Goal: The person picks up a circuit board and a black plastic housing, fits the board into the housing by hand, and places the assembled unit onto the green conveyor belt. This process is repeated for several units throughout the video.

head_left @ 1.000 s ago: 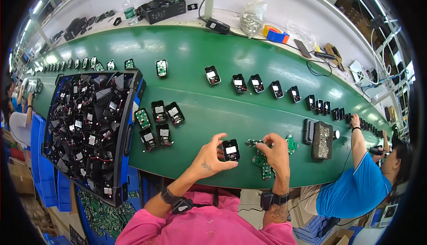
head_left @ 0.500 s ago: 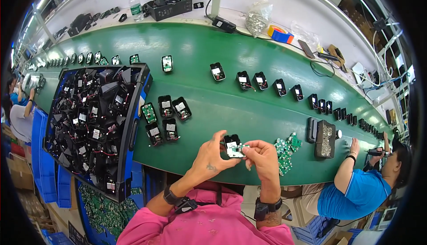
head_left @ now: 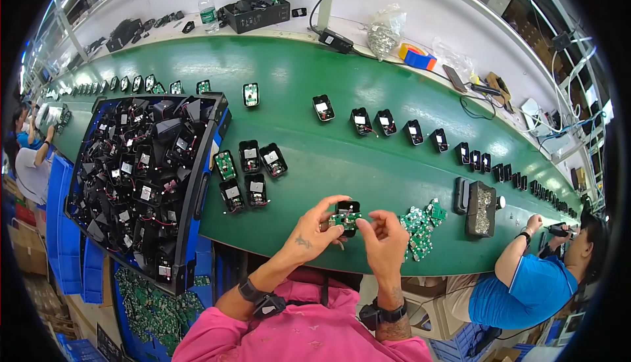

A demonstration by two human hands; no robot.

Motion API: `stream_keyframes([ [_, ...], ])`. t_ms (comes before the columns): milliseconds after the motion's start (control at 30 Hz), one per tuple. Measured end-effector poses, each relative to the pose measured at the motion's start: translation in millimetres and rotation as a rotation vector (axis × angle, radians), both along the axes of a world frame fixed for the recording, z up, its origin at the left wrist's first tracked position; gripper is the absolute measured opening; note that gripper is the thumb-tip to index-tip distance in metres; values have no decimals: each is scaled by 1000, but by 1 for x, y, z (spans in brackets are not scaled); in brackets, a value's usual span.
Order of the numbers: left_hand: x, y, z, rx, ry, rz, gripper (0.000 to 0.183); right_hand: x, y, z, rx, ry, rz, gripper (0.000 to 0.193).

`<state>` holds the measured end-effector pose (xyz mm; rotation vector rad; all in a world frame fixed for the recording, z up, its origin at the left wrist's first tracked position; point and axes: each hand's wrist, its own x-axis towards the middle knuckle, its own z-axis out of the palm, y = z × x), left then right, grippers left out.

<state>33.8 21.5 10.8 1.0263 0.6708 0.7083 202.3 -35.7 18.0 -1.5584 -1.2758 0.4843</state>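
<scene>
My left hand (head_left: 310, 232) grips a small black plastic housing (head_left: 352, 206) by its sides above the table's near edge. A green circuit board (head_left: 343, 220) lies across the housing's open face, with my left thumb on it. My right hand (head_left: 384, 236) is at the right side of the housing, fingers bent and apart, its thumb tip close to or touching the board's edge. A thin lead shows below the housing. Right of my hands lies a pile of green circuit boards (head_left: 420, 230). To the left stand several black housings (head_left: 256, 190), one with a green board (head_left: 225, 165) in it.
A large black tray (head_left: 213, 128) heaped with housings stands at left, above a blue bin of circuit boards (head_left: 154, 309). More housings (head_left: 413, 132) line the green table (head_left: 289, 72). A box of small metal parts (head_left: 481, 209) lies right, near a co-worker in blue (head_left: 536, 289).
The circuit board, pinched by my right hand before, now lies flat over the housing under my left thumb. My right fingers have loosened and spread. The co-worker's hand at right has moved.
</scene>
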Motion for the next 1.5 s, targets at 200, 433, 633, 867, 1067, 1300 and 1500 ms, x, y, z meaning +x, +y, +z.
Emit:
stream_keyframes([
  [200, 3, -13, 12, 436, 268, 172, 52, -21, -2, 21, -253, 487, 65, 16],
  [433, 4, -22, 11, 482, 332, 199, 51, -27, -6, 4, -192, 688, 130, 12],
  [633, -3, -23, 10, 360, 266, 194, 51, -30, -14, 3, -140, 752, 208, 9],
  [867, -19, -20, 28, 374, 257, 226, 54, -22, -9, 29, -65, -134, 257, 7],
  [1067, -25, -19, 30, 489, 339, 176, 54, -20, -5, 45, -134, -243, 322, 7],
  [1300, -28, -22, 27, 564, 388, 183, 54, -22, -4, 47, -137, -319, 378, 8],
  [1500, -26, -22, 26, 638, 414, 201, 55, -21, -4, 52, -165, -430, 429, 7],
])
